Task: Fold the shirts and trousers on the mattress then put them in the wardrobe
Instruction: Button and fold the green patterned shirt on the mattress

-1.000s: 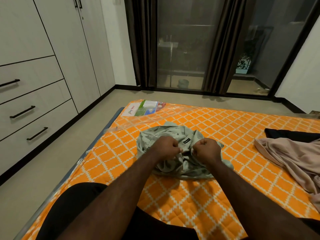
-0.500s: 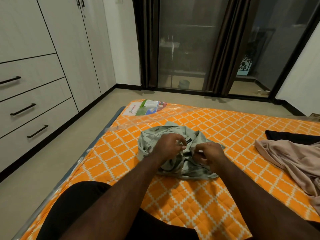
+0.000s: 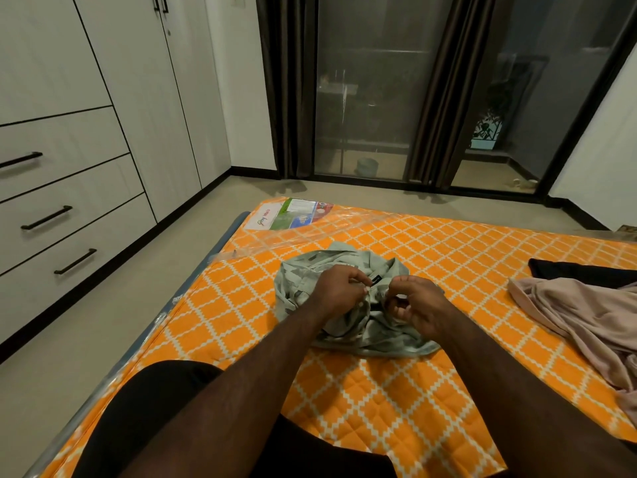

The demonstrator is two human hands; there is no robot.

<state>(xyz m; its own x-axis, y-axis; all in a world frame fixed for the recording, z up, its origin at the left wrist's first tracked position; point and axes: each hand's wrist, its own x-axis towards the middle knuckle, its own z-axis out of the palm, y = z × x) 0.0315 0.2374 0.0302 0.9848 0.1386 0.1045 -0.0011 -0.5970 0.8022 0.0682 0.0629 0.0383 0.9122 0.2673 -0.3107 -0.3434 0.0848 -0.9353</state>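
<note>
1. Fingers [image 3: 355,280] of the left hand [image 3: 336,293] are curled and pinch the collar area of a crumpled pale green patterned shirt [image 3: 306,274]. The right hand [image 3: 418,305] pinches the same fabric between thumb and forefinger, just beside the left.
2. The shirt lies bunched on an orange quilted mattress [image 3: 448,250] with a white diamond pattern, towards its left side.
3. A loose beige garment [image 3: 568,315] and a black garment [image 3: 586,272] lie touching on the mattress, well right of the shirt.
4. A white wardrobe [image 3: 103,132] with black bar handles stands left, drawers closed.
</note>
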